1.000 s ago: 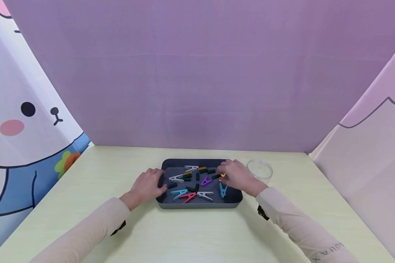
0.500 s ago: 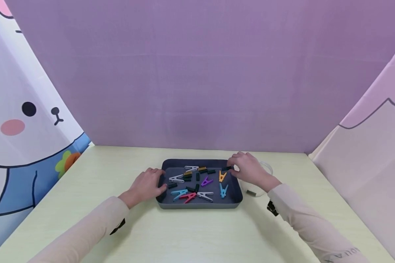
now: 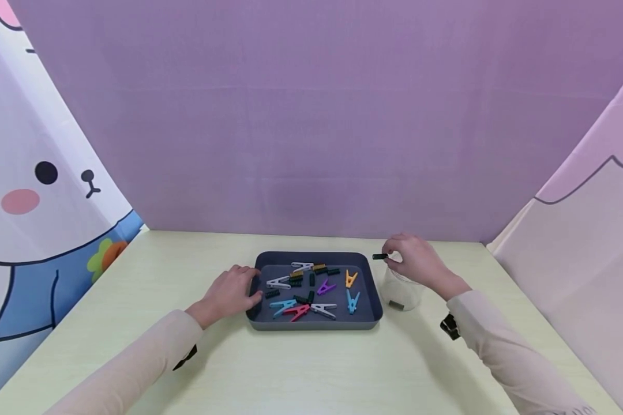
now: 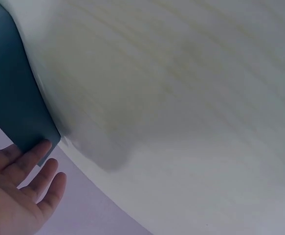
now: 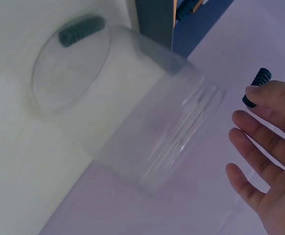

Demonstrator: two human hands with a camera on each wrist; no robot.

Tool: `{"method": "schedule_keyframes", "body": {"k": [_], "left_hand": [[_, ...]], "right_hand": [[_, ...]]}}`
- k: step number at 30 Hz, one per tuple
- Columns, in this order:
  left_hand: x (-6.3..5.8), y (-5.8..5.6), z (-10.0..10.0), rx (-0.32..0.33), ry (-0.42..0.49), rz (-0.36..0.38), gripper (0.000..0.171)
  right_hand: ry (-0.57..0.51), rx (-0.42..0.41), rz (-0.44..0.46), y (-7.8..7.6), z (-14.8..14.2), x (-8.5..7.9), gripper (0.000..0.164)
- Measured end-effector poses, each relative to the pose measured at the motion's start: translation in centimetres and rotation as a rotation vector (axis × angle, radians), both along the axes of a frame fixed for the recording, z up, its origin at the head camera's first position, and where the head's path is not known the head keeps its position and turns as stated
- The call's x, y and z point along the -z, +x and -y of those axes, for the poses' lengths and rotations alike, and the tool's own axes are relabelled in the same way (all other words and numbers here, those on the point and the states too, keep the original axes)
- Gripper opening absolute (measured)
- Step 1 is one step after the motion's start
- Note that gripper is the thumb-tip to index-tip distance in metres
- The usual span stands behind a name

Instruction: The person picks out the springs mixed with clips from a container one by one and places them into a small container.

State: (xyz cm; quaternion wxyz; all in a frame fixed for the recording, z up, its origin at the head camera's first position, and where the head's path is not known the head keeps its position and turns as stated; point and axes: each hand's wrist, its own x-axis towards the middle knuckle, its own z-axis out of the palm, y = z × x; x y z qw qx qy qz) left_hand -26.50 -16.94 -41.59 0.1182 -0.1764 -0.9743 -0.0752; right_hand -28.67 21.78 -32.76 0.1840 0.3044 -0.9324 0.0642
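Observation:
My right hand (image 3: 417, 260) pinches a dark green coil spring (image 3: 379, 256) between thumb and index finger, its other fingers spread. It is above the clear plastic jar (image 3: 402, 291), near the mouth. In the right wrist view, one dark green spring (image 5: 82, 31) lies at the bottom of that jar (image 5: 132, 107). My left hand (image 3: 231, 293) rests at the left rim of the dark grey tray (image 3: 314, 324), and relaxed fingers (image 4: 32, 154) touch its corner in the left wrist view. Several green and gold springs (image 3: 312, 279) lie in the tray.
Among the springs lie several plastic clips: purple (image 3: 325, 286), orange (image 3: 351, 279), blue (image 3: 352, 301), red (image 3: 297, 311) and silver-grey (image 3: 323, 309). The jar stands just right of the tray on the pale wooden table (image 3: 311, 369). A purple cloth wall (image 3: 311, 127) rises behind.
My right hand has moved right with the green spring, out of the tray and over to the jar. My left hand and the tray have stayed in place.

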Motion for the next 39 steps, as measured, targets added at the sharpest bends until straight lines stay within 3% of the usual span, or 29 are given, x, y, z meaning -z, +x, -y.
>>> {"method": "schedule_keyframes", "body": {"k": [12,28,39], "left_hand": [[-0.1,0.2,-0.3,-0.019,-0.045,-0.009,0.050],[0.0,0.5,-0.4,-0.017,-0.031,-0.017,0.049],[0.2,0.6,-0.3,-0.014,0.004,-0.030,0.047]], "right_hand": [[-0.076,0.019,-0.039,0.0,-2.9,0.5,0.010],[-0.047,0.036,0.027,0.2,-4.2,1.9,0.010],[-0.019,0.074,0.096,0.4,-3.8,1.9,0.010]]}}
